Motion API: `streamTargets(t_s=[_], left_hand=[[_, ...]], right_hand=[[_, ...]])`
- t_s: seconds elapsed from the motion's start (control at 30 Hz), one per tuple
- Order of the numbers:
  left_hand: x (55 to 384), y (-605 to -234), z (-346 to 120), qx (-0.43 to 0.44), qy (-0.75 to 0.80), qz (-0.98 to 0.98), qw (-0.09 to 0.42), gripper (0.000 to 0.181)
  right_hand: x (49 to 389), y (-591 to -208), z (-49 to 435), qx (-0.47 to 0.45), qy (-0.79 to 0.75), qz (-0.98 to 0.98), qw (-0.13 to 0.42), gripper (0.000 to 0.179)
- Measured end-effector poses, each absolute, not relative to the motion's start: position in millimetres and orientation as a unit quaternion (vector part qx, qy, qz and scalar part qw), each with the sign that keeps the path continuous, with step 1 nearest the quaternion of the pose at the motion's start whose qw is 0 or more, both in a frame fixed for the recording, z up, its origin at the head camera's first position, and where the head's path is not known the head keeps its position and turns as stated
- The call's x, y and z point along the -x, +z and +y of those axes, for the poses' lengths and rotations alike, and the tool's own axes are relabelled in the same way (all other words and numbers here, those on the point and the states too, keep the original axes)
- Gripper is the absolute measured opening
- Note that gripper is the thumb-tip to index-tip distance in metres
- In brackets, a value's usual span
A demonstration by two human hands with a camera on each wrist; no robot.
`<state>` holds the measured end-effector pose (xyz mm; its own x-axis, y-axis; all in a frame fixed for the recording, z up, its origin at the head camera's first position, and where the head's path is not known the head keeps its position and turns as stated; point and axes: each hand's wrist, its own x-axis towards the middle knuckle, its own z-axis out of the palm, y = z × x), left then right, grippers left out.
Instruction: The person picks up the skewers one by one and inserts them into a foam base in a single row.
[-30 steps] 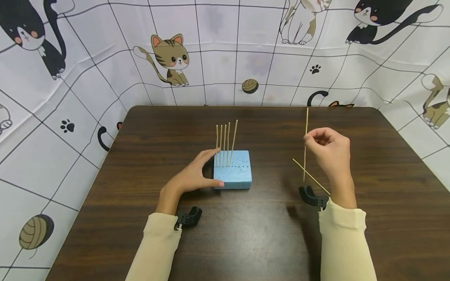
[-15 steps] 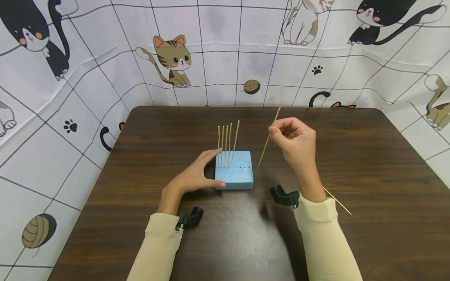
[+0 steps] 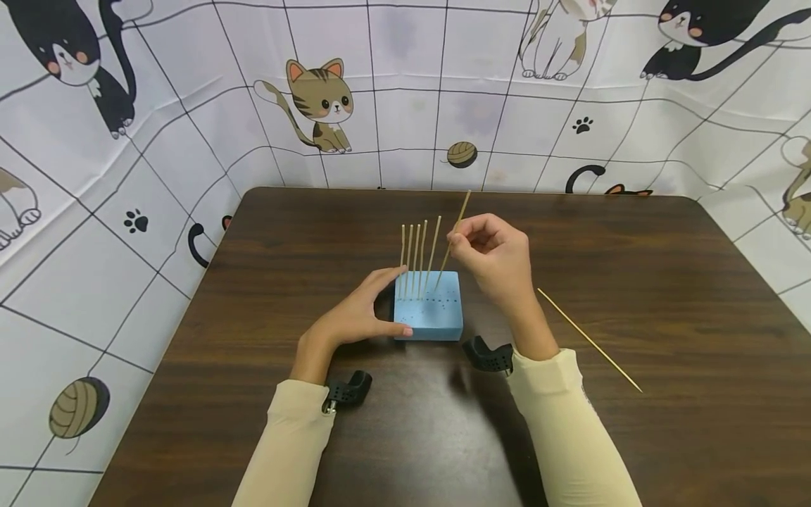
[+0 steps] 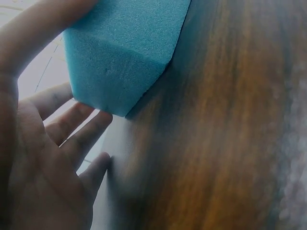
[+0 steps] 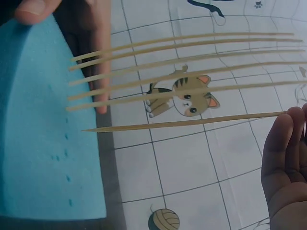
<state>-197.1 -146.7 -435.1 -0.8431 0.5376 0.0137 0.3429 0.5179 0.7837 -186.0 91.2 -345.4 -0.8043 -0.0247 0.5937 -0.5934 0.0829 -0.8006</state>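
A light-blue foam block (image 3: 431, 325) sits mid-table, its top dotted with small holes. Several thin wooden skewers (image 3: 417, 260) stand in a row in its left half. My left hand (image 3: 355, 310) grips the block's left side, thumb at the front and index finger toward the back; its other fingers (image 4: 91, 129) touch the block's side in the left wrist view. With thumb and fingertips, my right hand (image 3: 494, 257) pinches another skewer (image 3: 453, 238), tilted above the block. In the right wrist view, that skewer's pointed tip (image 5: 91, 130) hovers just off the surface beside the row.
One loose skewer (image 3: 589, 339) lies on the dark wooden table (image 3: 633, 282) right of my right forearm. A white cloth printed with cats (image 3: 405, 113) hangs behind the table. Black wrist mounts (image 3: 488, 354) stick out from both sleeves.
My right hand has carried its skewer leftward from the table's right side to over the block, tilting it on the way. The left hand stays on the block.
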Motion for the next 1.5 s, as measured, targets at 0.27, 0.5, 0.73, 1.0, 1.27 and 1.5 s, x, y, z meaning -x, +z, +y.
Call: streamTargets(t_s=[0.27, 0.5, 0.73, 1.0, 1.27, 1.5], left_hand=[[196.8, -435.7, -146.3, -0.257, 0.421, 0.862, 0.113, 0.104], [195.0, -433.7, -145.9, -0.252, 0.422, 0.863, 0.115, 0.104], [194.5, -433.4, -146.5, -0.250, 0.422, 0.864, 0.116, 0.105], [195.8, -435.1, -146.2, -0.255, 0.424, 0.861, 0.115, 0.104], [196.9, -435.4, -145.6, -0.254, 0.425, 0.861, 0.118, 0.104], [196.4, -434.6, -146.8, -0.255, 0.427, 0.860, 0.117, 0.104]], right_hand=[[186.1, -348.8, 85.2, -0.228, 0.626, -0.714, 0.216, 0.006], [185.0, -350.1, 83.7, -0.221, 0.626, -0.719, 0.205, 0.005], [183.9, -350.7, 83.5, -0.222, 0.627, -0.719, 0.204, 0.005], [184.6, -353.0, 82.9, -0.228, 0.623, -0.721, 0.200, 0.005], [184.4, -359.9, 82.3, -0.224, 0.625, -0.726, 0.180, 0.006], [184.6, -365.9, 81.2, -0.220, 0.623, -0.734, 0.160, 0.006]])
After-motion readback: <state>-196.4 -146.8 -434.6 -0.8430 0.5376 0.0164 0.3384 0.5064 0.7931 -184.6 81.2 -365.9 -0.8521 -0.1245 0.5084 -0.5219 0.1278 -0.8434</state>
